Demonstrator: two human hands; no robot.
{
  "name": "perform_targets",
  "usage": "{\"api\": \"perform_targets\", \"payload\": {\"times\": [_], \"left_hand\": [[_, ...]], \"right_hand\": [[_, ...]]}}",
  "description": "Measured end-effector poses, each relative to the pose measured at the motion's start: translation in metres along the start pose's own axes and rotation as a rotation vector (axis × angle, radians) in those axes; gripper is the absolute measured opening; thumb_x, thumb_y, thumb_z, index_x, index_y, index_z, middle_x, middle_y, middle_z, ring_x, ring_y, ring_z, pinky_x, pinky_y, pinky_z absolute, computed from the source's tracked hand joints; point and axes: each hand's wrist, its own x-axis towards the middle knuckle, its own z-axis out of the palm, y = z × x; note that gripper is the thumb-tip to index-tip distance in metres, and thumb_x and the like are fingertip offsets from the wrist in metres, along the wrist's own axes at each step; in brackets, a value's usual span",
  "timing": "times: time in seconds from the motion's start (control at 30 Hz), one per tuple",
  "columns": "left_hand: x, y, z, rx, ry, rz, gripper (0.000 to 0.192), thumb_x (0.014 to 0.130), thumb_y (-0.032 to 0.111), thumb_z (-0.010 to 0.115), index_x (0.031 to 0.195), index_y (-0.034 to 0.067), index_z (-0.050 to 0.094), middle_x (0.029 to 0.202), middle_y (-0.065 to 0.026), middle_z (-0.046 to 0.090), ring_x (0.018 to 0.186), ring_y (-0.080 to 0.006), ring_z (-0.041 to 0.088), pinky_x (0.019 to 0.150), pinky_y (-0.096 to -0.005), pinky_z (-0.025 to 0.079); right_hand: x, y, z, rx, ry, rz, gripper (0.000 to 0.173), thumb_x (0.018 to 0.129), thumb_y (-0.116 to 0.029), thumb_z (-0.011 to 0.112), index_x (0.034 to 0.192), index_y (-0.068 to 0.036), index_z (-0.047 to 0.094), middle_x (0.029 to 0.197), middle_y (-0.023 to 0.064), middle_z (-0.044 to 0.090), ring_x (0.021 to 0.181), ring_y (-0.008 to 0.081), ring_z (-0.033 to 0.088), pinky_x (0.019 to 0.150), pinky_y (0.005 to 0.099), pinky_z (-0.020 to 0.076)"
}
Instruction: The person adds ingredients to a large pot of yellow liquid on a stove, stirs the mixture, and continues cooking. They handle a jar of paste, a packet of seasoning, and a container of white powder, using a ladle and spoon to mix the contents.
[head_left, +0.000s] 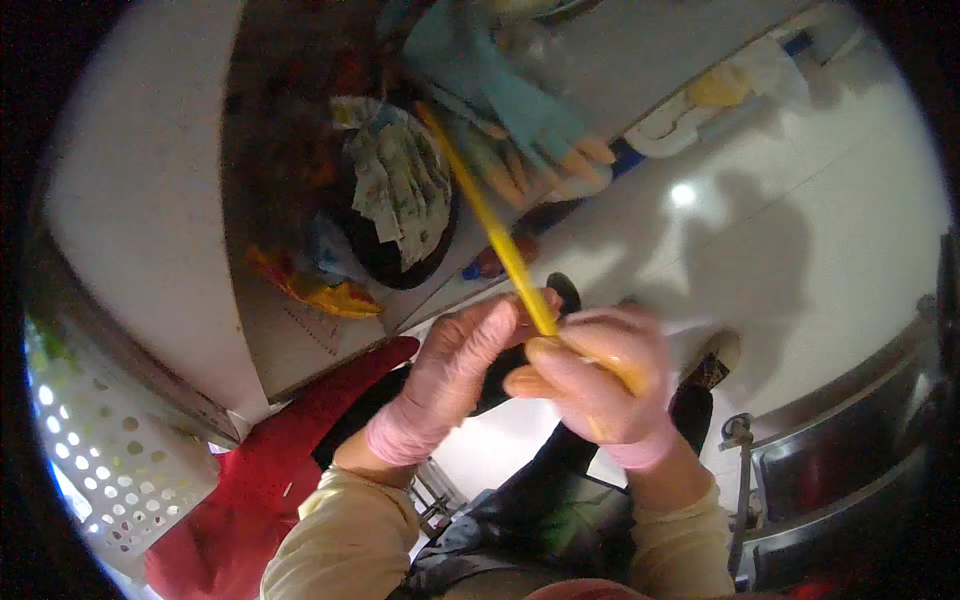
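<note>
A long thin yellow stick (491, 225) slants up and away from my right hand (607, 371), which wears a pink glove and is shut around its lower end. The stick's far tip reaches beside a dark round container (405, 277) with crumpled printed paper or film (401, 187) in it. My left hand (461, 356), also in a pink glove, is just left of the stick with its fingers curled. Its fingertips come close to the stick, partly behind it; whether they touch or grip it cannot be told. Both hands are slightly blurred.
Teal rubber gloves (487, 82) with orange fingertips hang beyond the stick. A yellow and red packet (337, 296) lies beside the container. Red cloth (247, 480) and a perforated white basket (112, 465) are at left. Dark metal-framed panels (832, 465) stand at right, on a white tiled floor (840, 300).
</note>
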Motion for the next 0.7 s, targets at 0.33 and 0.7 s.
{"api": "perform_targets", "payload": {"times": [0.33, 0.7], "left_hand": [[-0.002, -0.004, 0.020, -0.636, 0.078, 0.053, 0.026, 0.087, 0.023, 0.048, 0.101, 0.003, 0.056, 0.099, -0.0076, 0.058, 0.092, -0.0176, 0.053, 0.086, -0.0305, 0.041], [0.107, 0.061, -0.090, -0.095, 0.475, 0.136, 0.021, 0.077, 0.022, 0.064, 0.087, 0.004, 0.058, 0.079, -0.0049, 0.060, 0.075, -0.0157, 0.058, 0.065, -0.0263, 0.046]], "right_hand": [[0.007, -0.001, 0.028, -0.103, 0.178, -0.033, 0.035, 0.056, -0.021, 0.075, 0.087, -0.013, 0.062, 0.089, -0.0014, 0.057, 0.079, 0.0193, 0.051, 0.062, 0.0307, 0.0429], [-0.085, 0.002, -0.011, 0.069, 0.137, 0.629, 0.062, 0.066, -0.018, 0.073, 0.117, 0.001, 0.044, 0.090, 0.0117, 0.057, 0.073, 0.0215, 0.056, 0.061, 0.0314, 0.0458]]}}
